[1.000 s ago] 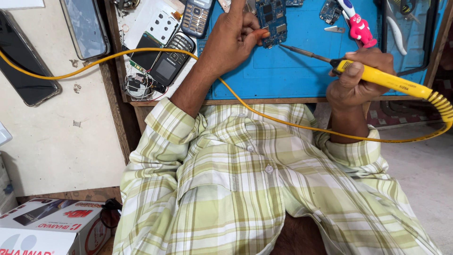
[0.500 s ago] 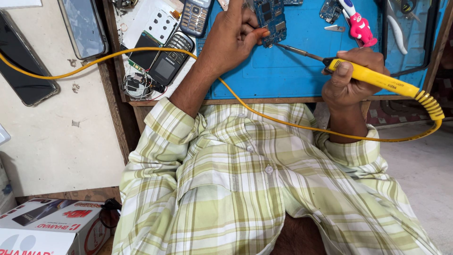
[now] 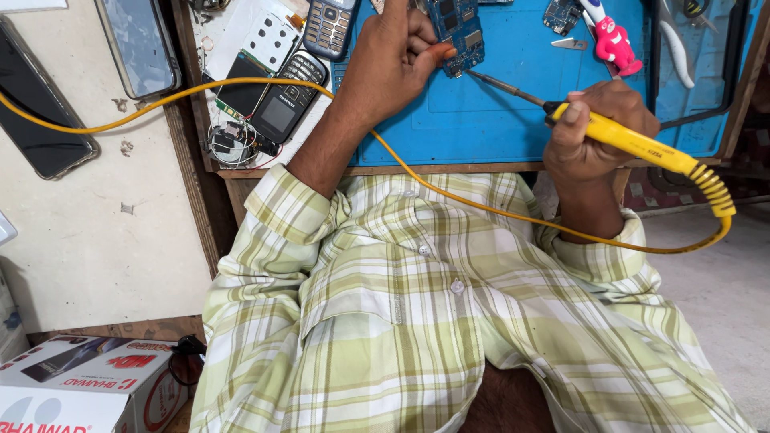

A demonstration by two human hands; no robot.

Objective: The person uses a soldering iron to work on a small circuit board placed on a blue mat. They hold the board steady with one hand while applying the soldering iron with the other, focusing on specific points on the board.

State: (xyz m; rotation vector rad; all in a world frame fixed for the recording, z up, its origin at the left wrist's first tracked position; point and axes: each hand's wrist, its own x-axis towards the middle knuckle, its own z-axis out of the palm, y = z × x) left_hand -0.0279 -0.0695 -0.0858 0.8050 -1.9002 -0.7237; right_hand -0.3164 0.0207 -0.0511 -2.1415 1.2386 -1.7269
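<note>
Blue silicone repair mat (image 3: 497, 120) covers a wooden workbench whose front edge (image 3: 449, 169) runs across the view, with a person in a pale green plaid shirt (image 3: 417, 313) seated against it. At twelve o'clock the left hand (image 3: 393, 64) is curled shut, thumb and fingers pinching a small blue circuit board (image 3: 457, 32) flat to the mat. At two o'clock the right hand (image 3: 589, 132) is wrapped closed around a yellow soldering iron (image 3: 634, 143), whose dark metal tip (image 3: 501, 87) points toward ten o'clock and ends just below the board, close to the left thumb.

Risk, as it looks from here: the hot tip sits near bare fingertips, so a small slip could burn the thumb or bridge neighbouring parts on the board. The iron's yellow cord (image 3: 473, 204) loops across the shirt and under the left forearm; a tug on it could jerk the tip off its mark.

To the left at ten o'clock lie a black keypad phone (image 3: 285, 104), a second keypad handset (image 3: 327, 28) and an opened white phone shell (image 3: 257, 52), crowding the left elbow's room. Two dark smartphones (image 3: 36, 104) (image 3: 138, 44) lie on the pale surface to the left of the bench. A pink-handled tool (image 3: 613, 44) and pliers (image 3: 678, 48) rest at one o'clock, clear of the iron. Printed cardboard boxes (image 3: 80, 385) sit at seven o'clock.
</note>
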